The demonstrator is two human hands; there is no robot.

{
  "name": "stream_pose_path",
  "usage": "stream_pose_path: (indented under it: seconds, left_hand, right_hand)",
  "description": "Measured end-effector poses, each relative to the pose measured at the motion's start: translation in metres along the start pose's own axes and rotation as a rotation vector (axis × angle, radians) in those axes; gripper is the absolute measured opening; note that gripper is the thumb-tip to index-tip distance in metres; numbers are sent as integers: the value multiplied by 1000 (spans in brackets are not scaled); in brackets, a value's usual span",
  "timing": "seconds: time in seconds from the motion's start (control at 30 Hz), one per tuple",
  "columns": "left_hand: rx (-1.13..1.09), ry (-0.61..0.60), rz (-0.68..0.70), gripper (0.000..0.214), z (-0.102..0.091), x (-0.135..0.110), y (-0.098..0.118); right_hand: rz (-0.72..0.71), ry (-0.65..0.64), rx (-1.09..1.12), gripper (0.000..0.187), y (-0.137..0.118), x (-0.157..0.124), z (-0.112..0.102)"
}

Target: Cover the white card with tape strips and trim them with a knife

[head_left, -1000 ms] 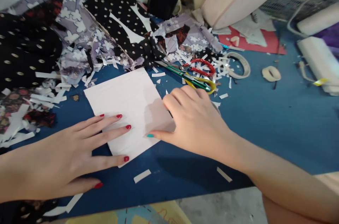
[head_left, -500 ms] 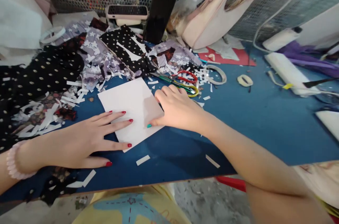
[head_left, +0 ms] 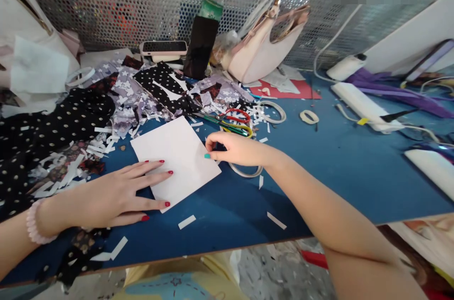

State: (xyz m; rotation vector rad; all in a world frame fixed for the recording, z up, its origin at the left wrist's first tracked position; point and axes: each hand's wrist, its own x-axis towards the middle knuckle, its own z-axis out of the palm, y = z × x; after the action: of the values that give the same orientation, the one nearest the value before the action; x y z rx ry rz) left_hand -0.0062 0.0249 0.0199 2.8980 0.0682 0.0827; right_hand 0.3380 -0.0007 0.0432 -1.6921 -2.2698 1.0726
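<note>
A white square sheet [head_left: 179,155] lies on the blue table [head_left: 336,167]. My left hand [head_left: 113,193] rests flat on its near left corner, fingers stretched out and spread, red nails showing. My right hand [head_left: 236,148] hovers at the sheet's right edge, lifted off it, with its fingers curled in a loose pinch; I cannot make out anything in them. A roll of tape [head_left: 244,171] lies just under that hand. Scissors with red and yellow handles [head_left: 234,122] lie just behind it.
Patterned fabric scraps [head_left: 71,115] and white paper strips crowd the left and back. A dark bottle [head_left: 204,35], a phone [head_left: 163,48] and a pink bag [head_left: 262,47] stand against a perforated metal screen. More tape rolls [head_left: 273,111] and a white power strip [head_left: 365,106] sit right.
My right hand has lifted off the sheet and drawn back to its right edge, uncovering the tape roll. The view has tilted up and pulled back. My left hand stays flat on the sheet.
</note>
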Motion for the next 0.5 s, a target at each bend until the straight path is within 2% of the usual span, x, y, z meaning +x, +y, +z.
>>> stream_pose_path:
  seconds: [0.2, 0.33, 0.43, 0.5]
  left_hand:
    - [73, 62, 36, 40, -1, 3, 4]
    - [98, 193, -50, 47, 1, -4, 7]
    - [114, 368, -116, 51, 3, -8, 7]
    - [70, 498, -160, 48, 3, -9, 5]
  right_hand:
    - [-89, -30, 330, 25, 11, 4, -1]
    - [-166, 61, 459, 39, 17, 0, -11]
    - [-274, 239, 493, 44, 19, -7, -15]
    - [-410, 465, 439, 36, 16, -14, -13]
